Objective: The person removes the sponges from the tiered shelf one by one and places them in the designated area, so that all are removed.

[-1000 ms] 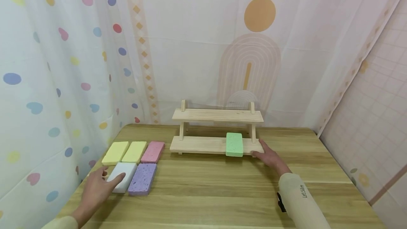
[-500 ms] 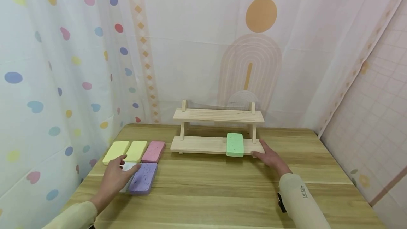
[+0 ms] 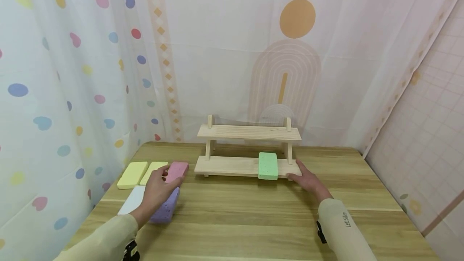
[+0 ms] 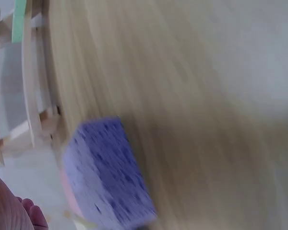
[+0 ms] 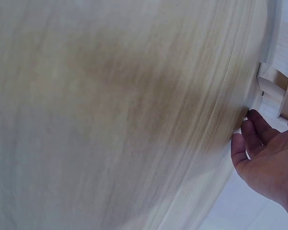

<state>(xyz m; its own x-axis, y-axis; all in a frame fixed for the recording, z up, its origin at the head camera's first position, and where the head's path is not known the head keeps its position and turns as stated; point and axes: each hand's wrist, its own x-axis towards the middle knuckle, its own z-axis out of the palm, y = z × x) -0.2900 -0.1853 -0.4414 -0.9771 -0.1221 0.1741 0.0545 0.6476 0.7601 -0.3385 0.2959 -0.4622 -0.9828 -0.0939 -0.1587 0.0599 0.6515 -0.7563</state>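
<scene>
In the head view my left hand (image 3: 158,189) hovers over the sponges at the left, thumb and fingers spread around the near part of the pink sponge (image 3: 178,168). Beneath that hand lies the purple sponge (image 3: 166,209), partly covered; the left wrist view shows the purple sponge (image 4: 108,172) blurred. My right hand (image 3: 309,180) holds the right end of the lower board of a two-tier wooden shelf (image 3: 224,165), its thumb at the front edge. In the right wrist view the right hand (image 5: 271,165) has curled fingers. A green sponge (image 3: 268,165) rests on the lower board.
Two yellow sponges, the outer yellow sponge (image 3: 132,174) and the inner yellow sponge (image 3: 151,169), lie left of the pink one. A white sponge (image 3: 132,200) sits in front of them. Patterned curtains (image 3: 217,71) stand around the wooden table (image 3: 246,216).
My left hand has moved right and away from me, from the white sponge across the purple one to the pink one. The right hand, shelf and sponges stay put.
</scene>
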